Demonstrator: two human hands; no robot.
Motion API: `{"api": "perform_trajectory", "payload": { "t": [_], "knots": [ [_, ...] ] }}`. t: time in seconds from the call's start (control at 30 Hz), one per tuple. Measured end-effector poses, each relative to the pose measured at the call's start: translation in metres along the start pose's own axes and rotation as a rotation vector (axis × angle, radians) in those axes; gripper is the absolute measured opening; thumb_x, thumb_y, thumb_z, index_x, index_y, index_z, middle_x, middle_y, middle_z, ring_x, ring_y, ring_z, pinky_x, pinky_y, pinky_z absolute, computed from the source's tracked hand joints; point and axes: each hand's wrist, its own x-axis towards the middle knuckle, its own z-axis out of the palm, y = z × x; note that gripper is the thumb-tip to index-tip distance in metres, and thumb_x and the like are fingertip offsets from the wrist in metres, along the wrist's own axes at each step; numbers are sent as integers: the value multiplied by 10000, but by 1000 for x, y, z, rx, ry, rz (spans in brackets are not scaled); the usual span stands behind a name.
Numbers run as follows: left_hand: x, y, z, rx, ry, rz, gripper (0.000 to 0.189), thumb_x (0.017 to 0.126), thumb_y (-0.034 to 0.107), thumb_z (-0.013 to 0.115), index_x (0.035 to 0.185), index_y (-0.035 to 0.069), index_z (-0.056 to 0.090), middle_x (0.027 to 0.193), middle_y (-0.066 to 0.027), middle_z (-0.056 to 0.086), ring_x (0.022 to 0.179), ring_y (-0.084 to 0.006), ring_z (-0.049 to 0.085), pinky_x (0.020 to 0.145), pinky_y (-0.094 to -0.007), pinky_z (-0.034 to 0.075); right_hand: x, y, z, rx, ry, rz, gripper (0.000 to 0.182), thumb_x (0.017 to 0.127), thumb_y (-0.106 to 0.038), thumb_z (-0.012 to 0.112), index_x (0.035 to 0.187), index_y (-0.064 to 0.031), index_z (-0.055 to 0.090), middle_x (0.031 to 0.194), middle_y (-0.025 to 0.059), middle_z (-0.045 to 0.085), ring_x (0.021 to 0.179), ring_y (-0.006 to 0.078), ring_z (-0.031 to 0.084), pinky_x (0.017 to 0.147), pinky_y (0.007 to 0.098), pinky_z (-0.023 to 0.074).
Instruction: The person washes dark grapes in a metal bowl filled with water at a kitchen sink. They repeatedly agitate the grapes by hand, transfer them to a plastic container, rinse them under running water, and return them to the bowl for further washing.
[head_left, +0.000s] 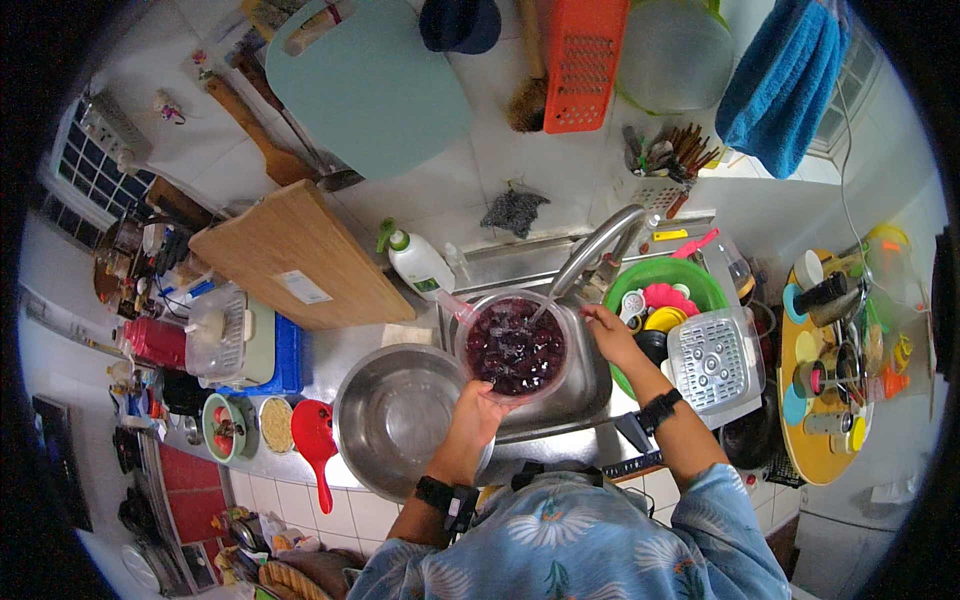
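My left hand (484, 412) grips the near rim of a clear plastic container (568, 352) with a pinkish handle at its far left. Dark red round fruits, seemingly cherries (517, 349), sit in water inside it. Above them curves a metal faucet (592, 251), its spout end over the container and water running in. The container is held over a stainless steel sink (592, 382). To the right of the faucet, my right hand (609, 336) is apart from the container, fingers spread, with nothing visible in it. A large stainless steel bowl (401, 420) stands left of the sink, close to my left hand.
A green basin (626, 281) of kitchenware and a clear perforated tray (716, 360) stand right. A wooden cutting board (300, 259) and a white pump bottle (420, 259) are behind the bowl. A red ladle-like scoop (313, 435) extends past the counter's front edge.
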Motion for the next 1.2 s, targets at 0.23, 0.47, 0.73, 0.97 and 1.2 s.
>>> {"api": "perform_trajectory", "payload": {
  "t": [0.23,0.47,0.73,0.97,1.2],
  "knots": [
    [-5,-1,6,-8,-8,-68,647,762,194,481,1355,-20,336,1338,-204,461,1212,-392,467,1029,-571,349,62,56,9,-76,-154,128,361,931,-224,507,1215,-5,556,1203,130,588,1123,215,526,982,297,373],
    [4,-12,-3,5,-19,-78,673,737,201,517,1352,-18,354,1337,-200,466,1211,-387,471,1027,-563,357,85,58,-14,46,-27,16,269,906,-155,539,1128,-11,592,1035,95,643,976,179,581,874,309,440],
    [10,-18,-5,18,-55,-70,607,749,209,484,1307,-18,407,1293,-178,512,1178,-360,507,1007,-552,380,-56,-131,0,-385,42,-540,384,746,-32,587,1128,-62,583,1107,157,584,1058,344,550,926,388,431],
    [11,-13,7,32,-39,-101,446,760,215,466,1158,19,512,1165,-172,590,1075,-334,569,969,-514,409,-47,-146,66,-857,-65,-475,658,722,-326,697,1332,-224,471,1380,178,379,1238,416,382,997,512,333],
    [12,-4,-5,35,-39,-125,483,761,202,469,1201,6,501,1118,-161,618,1072,-327,580,961,-517,422,-55,-139,59,-807,-237,-507,455,684,-314,724,1108,-187,620,1180,136,488,1106,356,460,920,470,387]
  ]
}}
